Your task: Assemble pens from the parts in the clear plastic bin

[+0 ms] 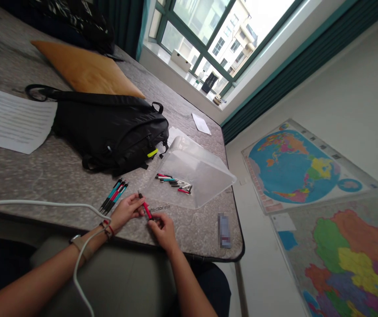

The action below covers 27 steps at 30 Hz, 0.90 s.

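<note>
A red and black pen [146,208] slants between my two hands, just above the grey mattress-like surface. My left hand [127,212] pinches its upper part, and my right hand [164,230] grips the lower end. Left of my left hand lies a row of several pens [114,195] in teal, red and black. Beyond my hands stands a translucent plastic bin [205,169]. Inside it, several pen parts [175,182] in white, red, teal and black lie in a loose heap.
A black backpack [109,127] lies behind the pens, with a brown envelope [89,66] behind it. Printed paper [10,116] is at left. A white cable [43,203] crosses over my left wrist. A blurred-out item [224,230] sits near the right edge.
</note>
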{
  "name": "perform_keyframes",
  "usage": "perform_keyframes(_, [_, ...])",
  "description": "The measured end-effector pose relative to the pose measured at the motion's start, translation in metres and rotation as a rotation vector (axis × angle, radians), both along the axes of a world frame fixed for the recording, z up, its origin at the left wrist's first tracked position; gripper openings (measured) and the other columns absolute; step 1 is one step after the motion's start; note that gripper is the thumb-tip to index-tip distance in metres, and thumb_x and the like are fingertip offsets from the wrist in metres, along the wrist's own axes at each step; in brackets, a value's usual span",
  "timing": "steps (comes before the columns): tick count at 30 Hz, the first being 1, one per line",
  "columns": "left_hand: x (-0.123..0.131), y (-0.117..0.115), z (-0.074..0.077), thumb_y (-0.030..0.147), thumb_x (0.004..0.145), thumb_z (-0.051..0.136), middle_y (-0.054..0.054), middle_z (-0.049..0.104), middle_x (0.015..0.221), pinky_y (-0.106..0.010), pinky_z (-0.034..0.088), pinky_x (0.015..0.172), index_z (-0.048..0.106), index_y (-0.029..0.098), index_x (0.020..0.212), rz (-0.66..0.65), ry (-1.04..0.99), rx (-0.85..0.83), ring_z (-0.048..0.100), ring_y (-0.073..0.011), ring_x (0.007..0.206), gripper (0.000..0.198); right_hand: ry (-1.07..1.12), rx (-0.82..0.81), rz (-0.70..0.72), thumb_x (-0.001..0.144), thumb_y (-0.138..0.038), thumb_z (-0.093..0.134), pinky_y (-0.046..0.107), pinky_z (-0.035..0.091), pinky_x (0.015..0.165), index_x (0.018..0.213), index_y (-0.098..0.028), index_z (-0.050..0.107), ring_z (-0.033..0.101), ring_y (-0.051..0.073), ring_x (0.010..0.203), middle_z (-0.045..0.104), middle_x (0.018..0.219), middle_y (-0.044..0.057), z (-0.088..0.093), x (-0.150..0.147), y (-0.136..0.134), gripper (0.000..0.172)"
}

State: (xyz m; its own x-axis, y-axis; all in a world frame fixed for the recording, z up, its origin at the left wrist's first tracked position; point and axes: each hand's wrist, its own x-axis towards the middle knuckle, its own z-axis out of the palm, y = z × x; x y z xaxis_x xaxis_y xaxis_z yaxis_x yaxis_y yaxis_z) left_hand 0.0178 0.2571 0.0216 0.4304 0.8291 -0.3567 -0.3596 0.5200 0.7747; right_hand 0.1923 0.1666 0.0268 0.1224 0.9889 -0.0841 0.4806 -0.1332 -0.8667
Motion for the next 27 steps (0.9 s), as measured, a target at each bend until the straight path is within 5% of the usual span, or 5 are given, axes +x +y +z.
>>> perform_keyframes(5, [-0.002,-0.007,0.000,0.044,0.067,0.082,-0.006,0.071,0.099,-0.027,0.058,0.068,0.060,0.016,0.093,0.039,-0.035,0.022,0.067,-0.0115,0.069,0.044,0.237,-0.043,-0.112,0.083,-0.049,0.064,0.024,0.043,0.051,0.079,-0.019,0.065,0.055,0.012,0.052,0.062,0.063,-0.002,-0.006,0.003,0.007,0.030])
perform_keyframes(10, [-0.003,-0.018,-0.001,0.047,0.066,0.082,-0.002,0.070,0.083,-0.034,0.059,0.079,0.061,0.016,0.096,0.089,0.008,0.105,0.071,-0.0184,0.078,0.048,0.496,-0.174,-0.072,0.072,-0.052,0.074,0.021,0.044,0.045,0.095,-0.018,0.064,0.057,0.010,0.048,0.071,0.075,0.002,-0.005,0.006,0.009,0.042])
perform_keyframes(18, [-0.016,-0.050,0.007,0.048,0.071,0.075,-0.004,0.070,0.078,-0.036,0.056,0.071,0.063,0.023,0.082,-0.019,0.419,0.411,0.072,-0.0240,0.076,0.030,0.604,-0.031,-0.309,0.067,-0.049,0.076,0.020,0.045,0.041,0.089,-0.015,0.062,0.055,0.010,0.047,0.065,0.068,0.000,-0.004,0.016,0.010,0.043])
perform_keyframes(22, [-0.033,-0.066,0.013,0.041,0.078,0.067,-0.004,0.067,0.074,-0.037,0.050,0.070,0.063,0.027,0.076,-0.004,0.747,0.731,0.066,-0.0251,0.074,0.015,0.302,0.013,-0.252,0.079,-0.044,0.062,0.027,0.049,0.048,0.093,-0.016,0.064,0.061,0.015,0.055,0.065,0.074,0.004,0.006,0.030,0.001,0.032])
perform_keyframes(27, [-0.052,-0.067,0.017,0.035,0.087,0.055,-0.004,0.064,0.077,-0.034,0.045,0.072,0.056,0.025,0.077,0.035,1.102,0.921,0.063,-0.0222,0.075,0.014,-0.577,0.308,-0.101,0.086,-0.022,0.054,0.037,0.047,0.091,0.091,-0.020,0.068,0.060,0.024,0.102,0.065,0.104,0.012,0.016,0.092,-0.027,0.015])
